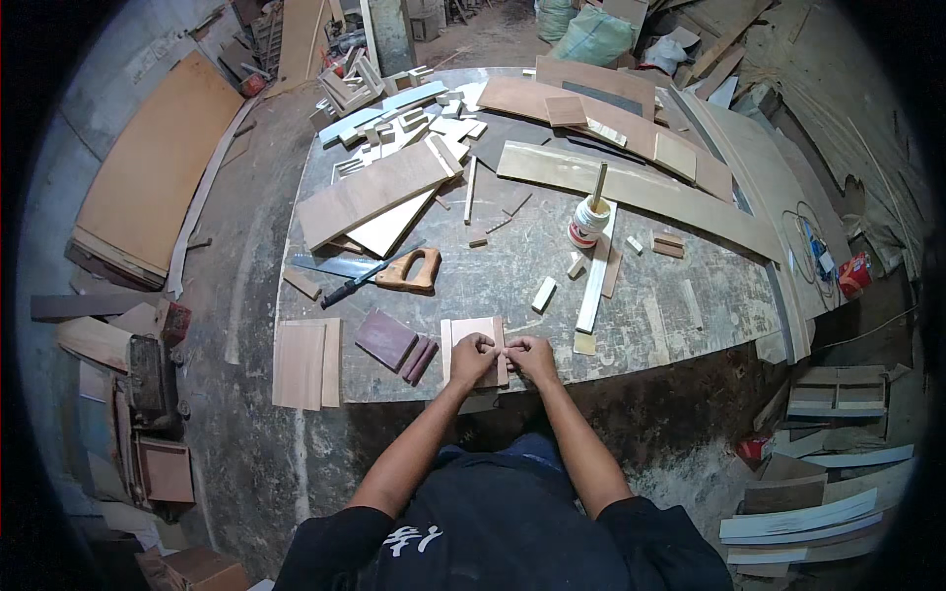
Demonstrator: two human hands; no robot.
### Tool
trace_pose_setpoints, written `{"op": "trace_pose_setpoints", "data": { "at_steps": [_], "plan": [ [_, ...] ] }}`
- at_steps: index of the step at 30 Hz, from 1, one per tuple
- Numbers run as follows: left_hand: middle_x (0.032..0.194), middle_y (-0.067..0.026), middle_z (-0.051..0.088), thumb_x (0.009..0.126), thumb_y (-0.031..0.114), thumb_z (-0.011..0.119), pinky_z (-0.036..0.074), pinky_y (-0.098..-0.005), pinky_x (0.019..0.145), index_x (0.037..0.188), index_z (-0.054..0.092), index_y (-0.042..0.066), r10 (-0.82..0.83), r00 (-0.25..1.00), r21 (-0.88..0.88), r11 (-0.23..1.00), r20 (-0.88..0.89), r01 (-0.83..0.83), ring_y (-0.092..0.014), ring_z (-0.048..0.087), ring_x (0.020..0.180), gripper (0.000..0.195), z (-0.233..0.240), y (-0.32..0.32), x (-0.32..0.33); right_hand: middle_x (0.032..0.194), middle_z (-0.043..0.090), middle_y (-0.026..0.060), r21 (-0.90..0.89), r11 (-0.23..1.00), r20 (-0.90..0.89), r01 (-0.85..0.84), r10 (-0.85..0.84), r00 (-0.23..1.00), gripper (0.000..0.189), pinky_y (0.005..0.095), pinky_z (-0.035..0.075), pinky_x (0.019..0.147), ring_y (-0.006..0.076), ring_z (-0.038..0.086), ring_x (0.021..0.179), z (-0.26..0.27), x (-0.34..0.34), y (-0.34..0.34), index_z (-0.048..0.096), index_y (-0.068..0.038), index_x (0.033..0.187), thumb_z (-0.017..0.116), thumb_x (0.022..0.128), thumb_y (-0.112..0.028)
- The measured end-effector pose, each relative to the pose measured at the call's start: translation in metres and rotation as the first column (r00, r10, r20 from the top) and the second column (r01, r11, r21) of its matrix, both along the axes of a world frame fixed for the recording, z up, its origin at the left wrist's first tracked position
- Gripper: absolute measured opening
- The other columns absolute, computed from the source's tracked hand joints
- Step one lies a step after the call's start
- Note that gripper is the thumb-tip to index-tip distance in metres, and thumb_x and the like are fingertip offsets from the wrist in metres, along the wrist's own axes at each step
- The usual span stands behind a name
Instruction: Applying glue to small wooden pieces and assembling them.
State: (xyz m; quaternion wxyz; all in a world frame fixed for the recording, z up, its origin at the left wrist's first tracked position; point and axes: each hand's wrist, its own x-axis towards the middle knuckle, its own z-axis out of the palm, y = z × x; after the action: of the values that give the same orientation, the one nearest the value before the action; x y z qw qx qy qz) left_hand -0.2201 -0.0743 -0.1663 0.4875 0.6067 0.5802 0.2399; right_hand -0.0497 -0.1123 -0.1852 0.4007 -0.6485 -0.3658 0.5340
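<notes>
At the table's near edge lies a small flat wooden panel (473, 327) with a narrow strip along each side. My left hand (473, 359) rests over the panel, its fingertips pinched at the right-hand wooden strip (499, 329). From the other side my right hand (533, 360) pinches at the same strip, and the fingertips of both hands nearly meet. The fingers partly hide the strip. Left of the panel are a maroon sheet (386, 338), which looks like sandpaper, and two maroon rolls (418, 360).
A handsaw (410, 270) and a dark-handled tool (347, 289) lie at the left, above stacked thin panels (303, 363). An open glue jar (589, 224) holding a stick stands beside a long batten (597, 284). Boards (384, 188) and offcuts cover the far side.
</notes>
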Motion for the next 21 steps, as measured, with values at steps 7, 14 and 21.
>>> {"op": "trace_pose_setpoints", "data": {
  "at_steps": [7,14,21],
  "plan": [
    [0.078,-0.0097,0.073,0.081,0.013,0.078,0.057,-0.0301,0.065,0.097,0.070,-0.001,-0.030,0.999,0.067,0.997,-0.026,0.031,-0.015,0.071,0.070,0.022,-0.013,0.002,-0.001,0.082,0.071,0.0066,-0.018,1.000,-0.017,0.011,-0.011,1.000,0.020,0.0268,0.059,0.061,0.0119,0.067,0.068,-0.003,0.000,0.000,0.071,0.004,0.098,0.077,0.086,-0.010],
    [0.078,-0.0100,0.072,0.081,0.014,0.079,0.057,-0.0304,0.064,0.097,0.069,-0.002,-0.021,1.000,0.066,0.998,0.015,0.020,-0.016,0.071,0.070,0.025,-0.015,0.002,-0.001,0.081,0.071,0.0068,0.008,1.000,-0.015,-0.007,0.007,1.000,0.019,0.0274,0.060,0.061,0.0120,0.067,0.068,-0.005,0.001,0.001,0.071,0.004,0.097,0.077,0.086,-0.010],
    [0.078,-0.0099,0.073,0.080,0.016,0.079,0.056,-0.0309,0.065,0.096,0.071,-0.001,-0.026,0.998,0.107,0.994,-0.055,0.032,-0.016,0.071,0.070,0.025,-0.007,0.001,0.000,0.081,0.072,0.0078,-0.007,1.000,0.012,0.003,-0.003,1.000,0.018,0.0275,0.059,0.059,0.0125,0.069,0.067,-0.003,0.000,0.001,0.072,0.004,0.096,0.077,0.086,-0.009]
  ]
}}
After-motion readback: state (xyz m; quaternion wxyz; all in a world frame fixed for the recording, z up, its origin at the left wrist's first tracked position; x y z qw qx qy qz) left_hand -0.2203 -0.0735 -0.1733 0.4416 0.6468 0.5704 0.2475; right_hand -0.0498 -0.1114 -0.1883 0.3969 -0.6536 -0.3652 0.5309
